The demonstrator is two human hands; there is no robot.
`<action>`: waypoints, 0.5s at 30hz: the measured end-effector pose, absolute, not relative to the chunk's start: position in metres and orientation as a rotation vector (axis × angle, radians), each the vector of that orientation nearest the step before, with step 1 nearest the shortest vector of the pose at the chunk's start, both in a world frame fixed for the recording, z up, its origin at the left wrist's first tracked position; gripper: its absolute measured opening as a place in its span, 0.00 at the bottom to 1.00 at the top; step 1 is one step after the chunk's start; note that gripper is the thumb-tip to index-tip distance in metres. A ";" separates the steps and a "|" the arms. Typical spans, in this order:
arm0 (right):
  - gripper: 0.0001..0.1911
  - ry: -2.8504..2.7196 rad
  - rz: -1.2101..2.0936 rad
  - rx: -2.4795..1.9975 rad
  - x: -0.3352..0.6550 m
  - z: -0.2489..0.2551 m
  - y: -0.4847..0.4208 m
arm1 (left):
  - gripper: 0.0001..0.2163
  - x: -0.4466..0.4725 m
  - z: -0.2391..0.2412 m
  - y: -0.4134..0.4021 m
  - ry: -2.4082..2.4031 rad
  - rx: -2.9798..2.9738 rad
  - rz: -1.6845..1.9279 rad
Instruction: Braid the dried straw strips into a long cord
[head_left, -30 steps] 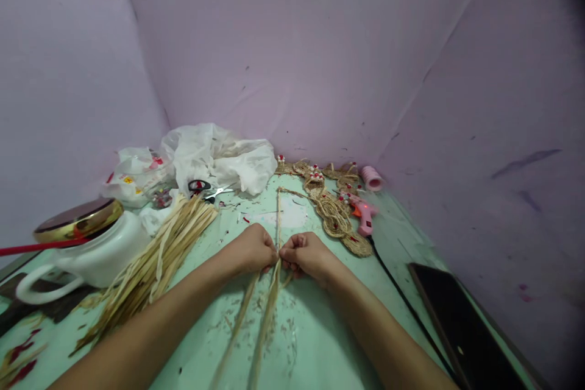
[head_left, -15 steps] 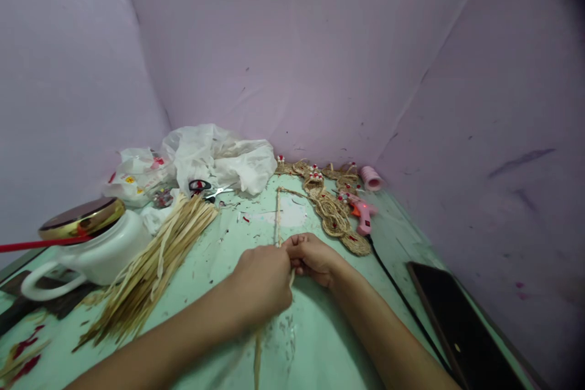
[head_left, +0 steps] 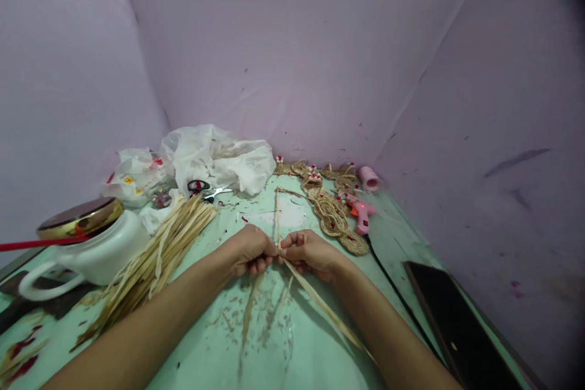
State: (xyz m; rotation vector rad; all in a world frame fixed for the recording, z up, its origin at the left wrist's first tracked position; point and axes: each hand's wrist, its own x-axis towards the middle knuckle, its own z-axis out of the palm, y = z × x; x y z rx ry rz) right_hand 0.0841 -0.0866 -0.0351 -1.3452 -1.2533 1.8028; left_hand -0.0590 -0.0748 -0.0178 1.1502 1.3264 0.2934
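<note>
A thin braid of dried fibre (head_left: 278, 214) runs from the far part of the table toward me. My left hand (head_left: 252, 251) is closed in a pinch at its near end. My right hand (head_left: 311, 252) pinches the same spot from the other side, fingertips almost touching the left ones. Loose straw-coloured strips (head_left: 325, 303) trail from between the fingers toward me, one fanning out under my right forearm. Past my right hand lie coiled, braided rope pieces (head_left: 331, 214) with red and white beads.
A bundle of dried strips (head_left: 158, 262) lies left, beside a white teapot-like pot (head_left: 109, 250). Scissors (head_left: 214, 194) and white plastic bags (head_left: 219, 158) are behind. At right are a pink glue gun (head_left: 362, 214) with a black cord, a pink spool (head_left: 369, 178) and a dark flat slab (head_left: 457, 323).
My left hand has drawn left and turned, uncovering the pinch point. A pale strip now stretches out to the lower right beneath my right forearm. My right hand stays nearly in place.
</note>
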 end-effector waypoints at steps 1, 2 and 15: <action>0.03 -1.359 1.721 -1.402 0.083 -0.036 -0.086 | 0.04 -0.059 -0.020 -0.075 1.380 1.198 0.290; 0.03 -1.475 1.611 -1.465 0.083 -0.037 -0.086 | 0.05 -0.058 -0.021 -0.075 1.425 1.238 0.289; 0.09 -2.134 0.423 -2.058 0.058 -0.002 -0.115 | 0.07 -0.051 -0.020 -0.081 1.500 1.089 0.389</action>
